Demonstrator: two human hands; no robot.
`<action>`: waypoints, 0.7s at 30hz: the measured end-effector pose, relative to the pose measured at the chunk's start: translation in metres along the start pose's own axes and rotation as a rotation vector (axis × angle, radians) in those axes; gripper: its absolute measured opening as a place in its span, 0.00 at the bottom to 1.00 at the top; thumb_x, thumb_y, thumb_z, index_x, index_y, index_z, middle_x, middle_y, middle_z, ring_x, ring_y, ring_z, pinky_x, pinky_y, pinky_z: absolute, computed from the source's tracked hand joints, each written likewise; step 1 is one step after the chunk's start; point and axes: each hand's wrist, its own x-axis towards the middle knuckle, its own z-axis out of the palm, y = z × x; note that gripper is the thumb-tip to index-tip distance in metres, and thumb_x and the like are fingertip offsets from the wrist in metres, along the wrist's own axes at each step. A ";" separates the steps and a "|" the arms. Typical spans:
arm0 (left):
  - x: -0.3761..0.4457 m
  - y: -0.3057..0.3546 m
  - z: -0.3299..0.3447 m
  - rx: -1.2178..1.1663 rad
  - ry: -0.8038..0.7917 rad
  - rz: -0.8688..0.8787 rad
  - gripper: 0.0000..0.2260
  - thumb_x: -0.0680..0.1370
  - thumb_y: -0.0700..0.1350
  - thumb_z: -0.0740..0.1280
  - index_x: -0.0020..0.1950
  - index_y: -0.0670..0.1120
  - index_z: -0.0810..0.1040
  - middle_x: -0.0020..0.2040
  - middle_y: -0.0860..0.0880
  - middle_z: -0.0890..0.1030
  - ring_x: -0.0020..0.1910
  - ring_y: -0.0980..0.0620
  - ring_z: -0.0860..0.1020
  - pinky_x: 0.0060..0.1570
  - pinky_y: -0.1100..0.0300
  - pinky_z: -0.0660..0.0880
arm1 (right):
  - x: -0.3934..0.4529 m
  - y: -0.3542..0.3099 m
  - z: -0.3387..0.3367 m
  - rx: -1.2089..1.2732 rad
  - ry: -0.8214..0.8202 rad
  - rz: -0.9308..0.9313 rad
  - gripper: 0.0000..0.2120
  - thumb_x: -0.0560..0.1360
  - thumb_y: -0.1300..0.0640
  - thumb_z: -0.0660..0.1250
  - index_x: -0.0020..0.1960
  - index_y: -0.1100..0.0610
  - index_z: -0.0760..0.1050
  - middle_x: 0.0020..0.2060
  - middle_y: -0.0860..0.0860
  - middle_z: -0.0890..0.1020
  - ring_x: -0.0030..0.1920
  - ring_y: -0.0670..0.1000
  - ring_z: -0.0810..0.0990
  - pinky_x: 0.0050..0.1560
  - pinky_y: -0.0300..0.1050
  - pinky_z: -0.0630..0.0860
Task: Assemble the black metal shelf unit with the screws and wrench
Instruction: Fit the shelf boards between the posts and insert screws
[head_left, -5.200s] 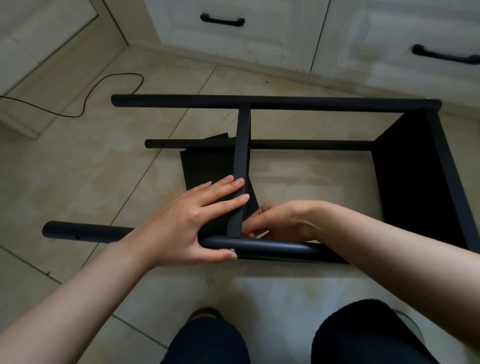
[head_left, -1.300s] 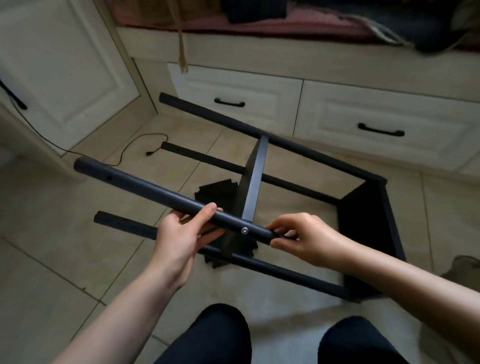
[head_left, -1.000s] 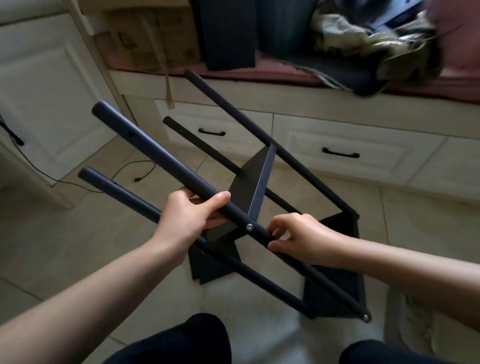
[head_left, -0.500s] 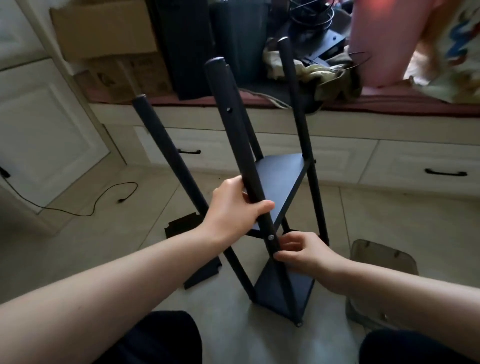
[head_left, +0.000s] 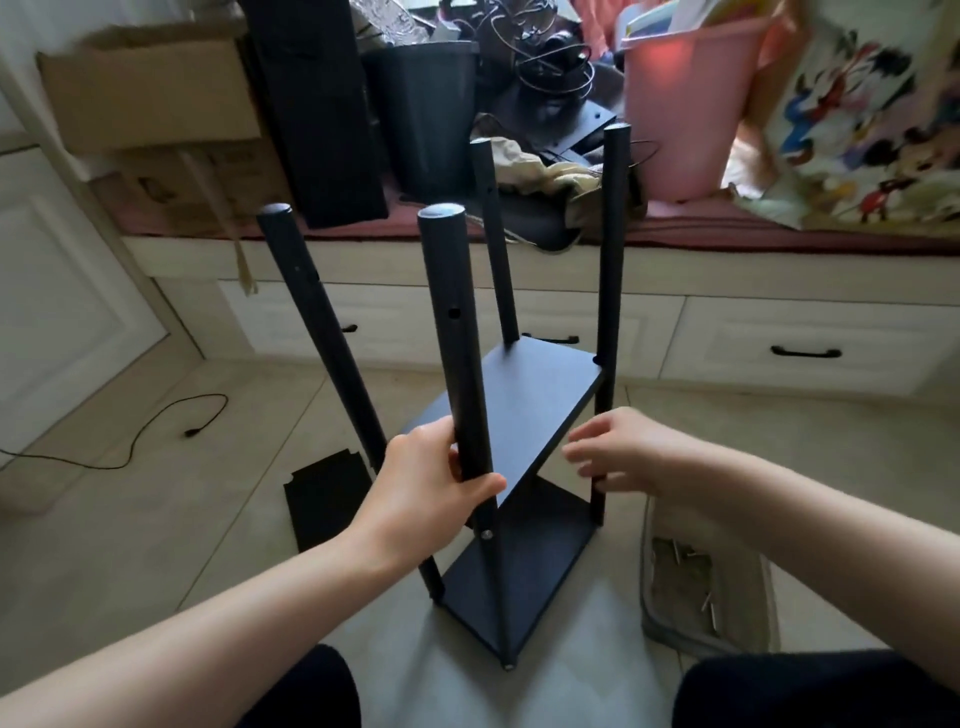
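Note:
The black metal shelf unit (head_left: 524, 410) stands upright on the tile floor, with two shelf panels fixed between its posts. My left hand (head_left: 421, 488) grips the near post (head_left: 457, 338) just above a silver screw head (head_left: 487, 533). My right hand (head_left: 618, 452) hovers with relaxed fingers beside the right post (head_left: 608, 291), holding nothing. A loose black shelf panel (head_left: 327, 499) lies flat on the floor to the left. Several screws lie in a shallow clear tray (head_left: 691, 587) at the right.
White drawers with black handles (head_left: 802, 352) run under a window bench cluttered with a cardboard box (head_left: 150, 88), a black bin (head_left: 421, 109), and a pink bin (head_left: 685, 104). A black cable (head_left: 171, 421) trails on the floor at left. My knees fill the bottom edge.
The frame went from lying on its side to standing upright. My right hand let go of the near post and moved right; my left hand kept its grip on it.

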 end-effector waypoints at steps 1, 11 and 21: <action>-0.001 -0.003 -0.001 0.000 -0.010 -0.001 0.09 0.72 0.41 0.77 0.42 0.48 0.78 0.38 0.52 0.84 0.40 0.58 0.83 0.42 0.61 0.81 | 0.006 -0.002 -0.015 0.059 0.070 -0.003 0.12 0.76 0.57 0.71 0.58 0.58 0.78 0.52 0.56 0.83 0.55 0.54 0.82 0.52 0.46 0.80; -0.008 -0.017 -0.005 0.054 -0.086 0.100 0.13 0.70 0.42 0.80 0.41 0.54 0.77 0.40 0.56 0.83 0.43 0.58 0.83 0.44 0.63 0.80 | 0.046 -0.005 -0.064 0.112 0.373 -0.058 0.28 0.78 0.53 0.68 0.74 0.54 0.61 0.48 0.49 0.77 0.43 0.47 0.78 0.49 0.50 0.78; 0.009 -0.021 -0.020 0.096 -0.073 0.094 0.12 0.69 0.39 0.79 0.43 0.51 0.79 0.41 0.62 0.83 0.42 0.62 0.83 0.43 0.67 0.79 | 0.040 0.003 -0.078 0.008 0.439 -0.146 0.05 0.81 0.55 0.62 0.56 0.53 0.71 0.49 0.56 0.82 0.37 0.45 0.83 0.39 0.47 0.74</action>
